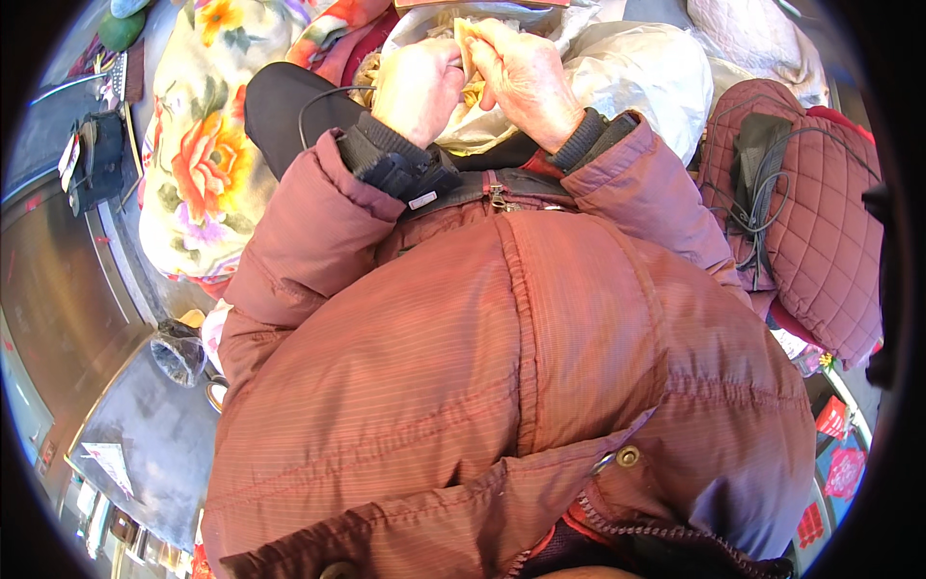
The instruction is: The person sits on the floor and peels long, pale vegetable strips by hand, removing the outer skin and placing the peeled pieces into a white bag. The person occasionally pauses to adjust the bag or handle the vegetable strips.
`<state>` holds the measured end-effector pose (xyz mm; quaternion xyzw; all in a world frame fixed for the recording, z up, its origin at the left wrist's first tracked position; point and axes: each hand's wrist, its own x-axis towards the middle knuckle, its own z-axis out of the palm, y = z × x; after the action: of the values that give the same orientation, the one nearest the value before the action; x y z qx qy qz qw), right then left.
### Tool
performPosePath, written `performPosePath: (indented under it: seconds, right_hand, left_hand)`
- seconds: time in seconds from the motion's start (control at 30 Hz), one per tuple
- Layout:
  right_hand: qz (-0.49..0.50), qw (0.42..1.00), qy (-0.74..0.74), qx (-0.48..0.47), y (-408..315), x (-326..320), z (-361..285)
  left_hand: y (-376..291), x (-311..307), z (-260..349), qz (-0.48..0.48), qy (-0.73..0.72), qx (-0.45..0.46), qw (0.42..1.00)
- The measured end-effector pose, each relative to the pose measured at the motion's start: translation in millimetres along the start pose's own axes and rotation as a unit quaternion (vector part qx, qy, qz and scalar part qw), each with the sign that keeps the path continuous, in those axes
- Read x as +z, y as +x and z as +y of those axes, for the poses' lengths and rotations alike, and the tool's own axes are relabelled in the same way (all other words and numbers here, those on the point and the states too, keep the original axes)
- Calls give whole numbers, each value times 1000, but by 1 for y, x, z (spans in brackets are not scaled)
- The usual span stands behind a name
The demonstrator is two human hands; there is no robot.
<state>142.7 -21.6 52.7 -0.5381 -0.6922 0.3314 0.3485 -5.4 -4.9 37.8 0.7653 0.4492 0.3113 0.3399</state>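
Observation:
Both my hands are close together at the top centre, above an open whitish plastic bag (481, 137). A thin pale yellowish piece (463, 47), its material unclear, stands between them. My right hand (517, 76) pinches this piece between thumb and fingers. My left hand (419, 87) is curled with its fingertips against the piece's lower left side; whether it grips the piece is hard to see. Below the hands, yellow-brown pieces (474, 94) lie in the bag, partly hidden by my fingers. A dark cable runs beside my left wrist.
A floral blanket (210, 166) lies at the left. Another white plastic bag (636, 79) bulges right of my hands. A quilted maroon garment (825, 217) with a dark cable on it lies at the far right. A dark bag (98, 163) is at the far left.

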Motion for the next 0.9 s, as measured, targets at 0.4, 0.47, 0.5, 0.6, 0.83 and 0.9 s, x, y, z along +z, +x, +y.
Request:
performPosePath:
  seconds: [0.4,0.47,0.5,0.6,0.83,0.9]
  right_hand:
    - [-218,934,265,104,7,-24,7]
    - [-258,909,290,151,5,-23,9]
    - [-249,904,316,145,3,-21,8]
    - [-155,924,305,171,-3,-13,1]
    - [-60,959,223,165,-3,-6,-2]
    - [-60,957,236,159,-3,-5,5]
  left_hand:
    - [4,-23,8,4,13,215,977]
    - [4,-22,2,-25,-16,214,976]
    - [2,-21,-1,-14,-9,213,977]
    - [-1,-15,-7,6,-1,173,985]
    - [-4,0,-21,41,-265,-41,962]
    - [-3,0,-24,34,-276,-53,959]
